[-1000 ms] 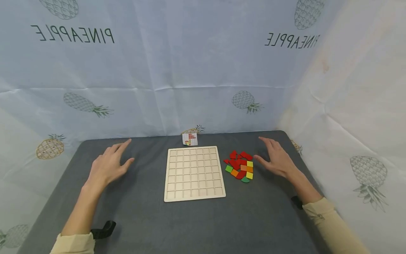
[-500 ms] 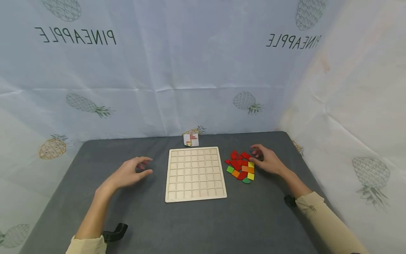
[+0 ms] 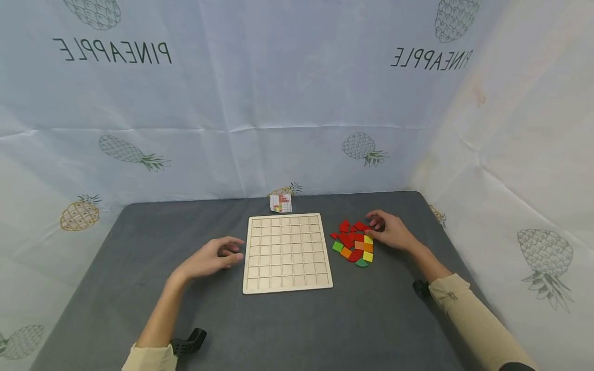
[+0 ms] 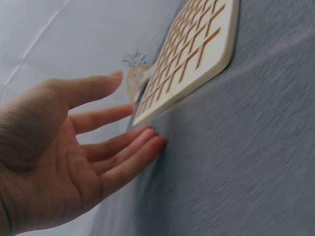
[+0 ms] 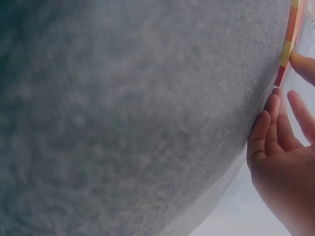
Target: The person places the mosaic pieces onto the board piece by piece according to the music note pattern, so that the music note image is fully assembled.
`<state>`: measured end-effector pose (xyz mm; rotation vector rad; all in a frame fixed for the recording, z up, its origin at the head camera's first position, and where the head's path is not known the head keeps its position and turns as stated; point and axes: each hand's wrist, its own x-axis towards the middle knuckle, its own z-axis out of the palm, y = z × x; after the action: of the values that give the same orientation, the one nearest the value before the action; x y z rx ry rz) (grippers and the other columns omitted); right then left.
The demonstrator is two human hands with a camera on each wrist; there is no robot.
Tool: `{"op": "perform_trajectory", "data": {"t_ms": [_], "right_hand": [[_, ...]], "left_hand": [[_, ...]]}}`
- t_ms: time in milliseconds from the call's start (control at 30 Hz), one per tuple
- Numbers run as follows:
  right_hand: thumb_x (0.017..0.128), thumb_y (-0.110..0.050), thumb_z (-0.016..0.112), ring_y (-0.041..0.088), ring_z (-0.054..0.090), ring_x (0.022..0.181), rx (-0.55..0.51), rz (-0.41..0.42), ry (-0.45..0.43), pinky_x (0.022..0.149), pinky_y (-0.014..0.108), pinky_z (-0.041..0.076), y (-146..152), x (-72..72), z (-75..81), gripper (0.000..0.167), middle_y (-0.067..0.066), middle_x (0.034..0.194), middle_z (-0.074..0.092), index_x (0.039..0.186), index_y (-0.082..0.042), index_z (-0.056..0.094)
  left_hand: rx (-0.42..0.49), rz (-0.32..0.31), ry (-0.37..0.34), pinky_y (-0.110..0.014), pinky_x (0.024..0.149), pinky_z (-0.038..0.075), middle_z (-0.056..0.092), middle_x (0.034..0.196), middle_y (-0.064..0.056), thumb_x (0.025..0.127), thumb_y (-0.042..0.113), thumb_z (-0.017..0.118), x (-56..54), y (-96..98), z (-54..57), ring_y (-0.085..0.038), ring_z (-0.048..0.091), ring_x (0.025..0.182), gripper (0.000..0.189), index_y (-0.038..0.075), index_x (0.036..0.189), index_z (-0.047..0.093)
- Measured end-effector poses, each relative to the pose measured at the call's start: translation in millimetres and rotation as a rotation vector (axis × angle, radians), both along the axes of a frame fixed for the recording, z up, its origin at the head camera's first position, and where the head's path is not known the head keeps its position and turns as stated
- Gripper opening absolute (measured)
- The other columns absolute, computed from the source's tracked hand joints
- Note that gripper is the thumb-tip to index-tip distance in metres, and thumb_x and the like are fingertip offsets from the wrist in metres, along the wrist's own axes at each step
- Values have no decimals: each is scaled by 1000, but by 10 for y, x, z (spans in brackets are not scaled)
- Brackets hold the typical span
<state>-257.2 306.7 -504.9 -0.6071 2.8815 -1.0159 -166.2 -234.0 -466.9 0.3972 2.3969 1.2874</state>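
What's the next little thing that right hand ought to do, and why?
Probably the right hand should bring its thumb and fingers together on the nearest red piece: its fingertips are right by that piece, yet the thumb and fingers are apart, so nothing looks gripped.

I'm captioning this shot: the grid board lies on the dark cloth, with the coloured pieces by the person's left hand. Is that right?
Not quite: the coloured pieces are by the right hand, as the head view shows. The grid board does lie on the dark cloth.
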Motion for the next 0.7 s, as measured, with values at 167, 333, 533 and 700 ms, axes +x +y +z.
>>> {"op": "perform_trajectory", "data": {"t_ms": [167,333,533,700], "right_hand": [[96,-16,85,17,64,89,-3,-1,-32,79,25,52,42,-15,-2,37,11,104,72,128,-3,72],[99,-17,82,11,64,86,-5,3,-27,77,23,53,85,-37,-4,32,10,102,74,126,-1,75],[97,-18,83,7,63,87,1,20,-64,77,22,53,115,-81,23,38,11,105,75,129,1,75],[96,-17,85,6,62,86,17,46,-96,76,22,53,132,-117,59,37,9,104,75,128,0,76]], "left_hand": [[70,72,22,-33,89,65,62,141,-33,106,16,69,33,119,-143,-38,71,122,50,-8,148,57],[56,159,88,-25,82,61,67,133,-28,100,12,76,58,211,-250,-32,75,112,47,-6,142,63],[40,242,117,-22,82,58,70,126,-24,94,7,83,91,264,-310,-28,75,107,49,-5,139,66],[47,277,97,-22,83,57,70,125,-23,91,5,85,124,268,-320,-28,73,108,52,-4,139,67]]}}
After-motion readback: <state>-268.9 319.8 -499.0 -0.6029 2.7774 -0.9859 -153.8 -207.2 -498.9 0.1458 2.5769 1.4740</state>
